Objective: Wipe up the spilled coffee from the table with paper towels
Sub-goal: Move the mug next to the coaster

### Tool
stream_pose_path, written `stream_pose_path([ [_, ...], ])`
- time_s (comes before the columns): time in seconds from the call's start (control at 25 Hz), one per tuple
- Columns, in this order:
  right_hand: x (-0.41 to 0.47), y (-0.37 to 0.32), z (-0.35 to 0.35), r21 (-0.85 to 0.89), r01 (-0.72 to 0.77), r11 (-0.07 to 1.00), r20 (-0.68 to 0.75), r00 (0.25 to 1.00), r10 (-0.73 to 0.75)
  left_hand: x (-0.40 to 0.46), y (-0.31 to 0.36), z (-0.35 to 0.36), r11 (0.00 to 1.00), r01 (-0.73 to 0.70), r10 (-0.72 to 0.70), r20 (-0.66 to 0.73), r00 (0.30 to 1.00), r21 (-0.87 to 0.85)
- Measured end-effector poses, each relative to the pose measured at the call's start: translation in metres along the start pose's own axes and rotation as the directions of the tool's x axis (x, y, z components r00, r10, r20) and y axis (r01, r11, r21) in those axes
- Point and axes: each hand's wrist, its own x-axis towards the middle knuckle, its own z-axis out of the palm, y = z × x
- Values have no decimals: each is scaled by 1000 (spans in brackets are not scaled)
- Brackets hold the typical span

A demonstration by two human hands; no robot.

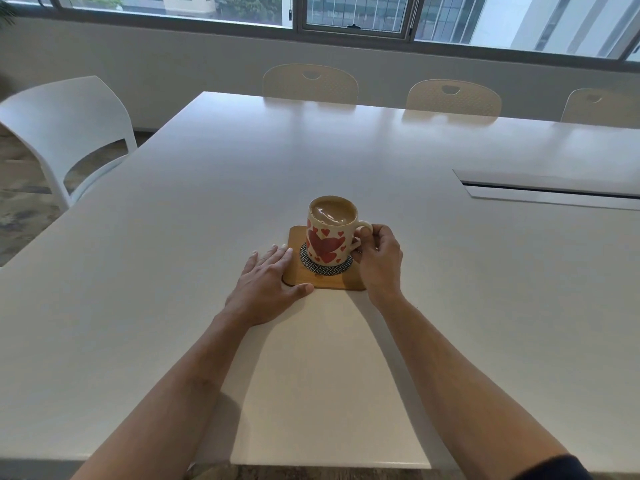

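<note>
A cream mug [327, 242] with red hearts, full of milky coffee, stands on a round patterned mat on a square wooden coaster [346, 282] in the middle of the white table [173, 237]. My right hand [379, 254] grips the mug's handle. My left hand [270, 282] lies flat, fingers spread, on the table against the coaster's left corner. No spilled coffee and no paper towels are in view.
A white chair [65, 129] stands at the table's left end. Three cream chairs [310, 83] line the far side under the windows. A cable slot [550, 188] is set into the tabletop at the right.
</note>
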Motion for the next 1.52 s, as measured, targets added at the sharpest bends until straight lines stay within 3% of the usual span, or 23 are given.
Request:
stream_pose_path([
  [1.2, 0, -5, -13, 52, -28, 998, 154, 988, 19, -2, 1, -1, 1000, -8, 8, 2, 1000, 14],
  [1.36, -6, -3, -23, -40, -11, 999, 143, 990, 16, -1, -1, 0, 1000, -10, 10, -1, 1000, 16],
  [1.52, -16, -10, -32, -245, 66, 967, 107, 993, -41, -2, 2, -2, 1000, -8, 8, 4, 1000, 20],
])
